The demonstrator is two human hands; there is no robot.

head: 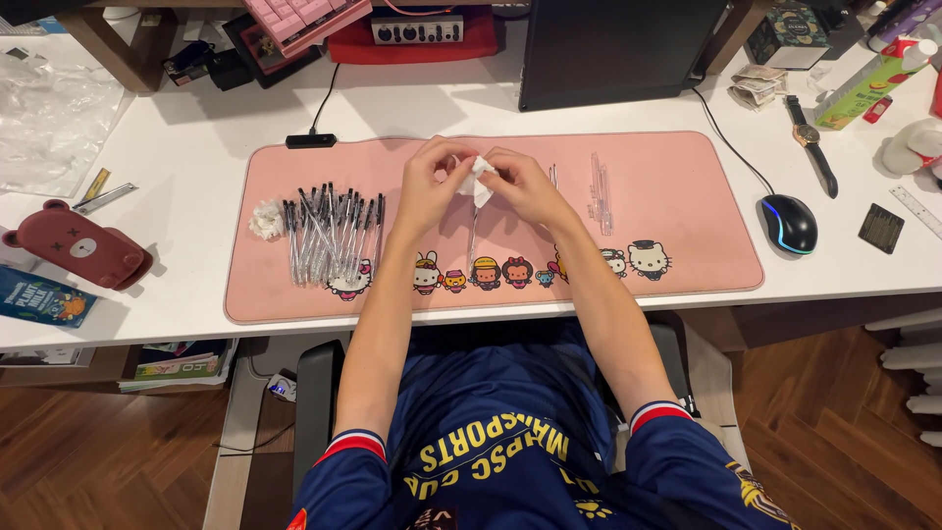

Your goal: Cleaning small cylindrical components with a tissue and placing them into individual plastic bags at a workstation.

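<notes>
both forearms are stretched forward from the blue jersey, elbows apart, wrists drawn together over the middle of the pink rectangular desk mat (687, 196). a small crumpled white tissue (480, 177) is pinched between the two hands: the left hand (429, 185) is closed on its left edge, the right hand (522, 186) on its right, fingers curled inward. a thin clear pen tube (473, 236) is seen hanging below the tissue; which fingers hold it cannot be told. a row of clear black-capped pens (329, 236) lies left of the hands, apart.
</notes>
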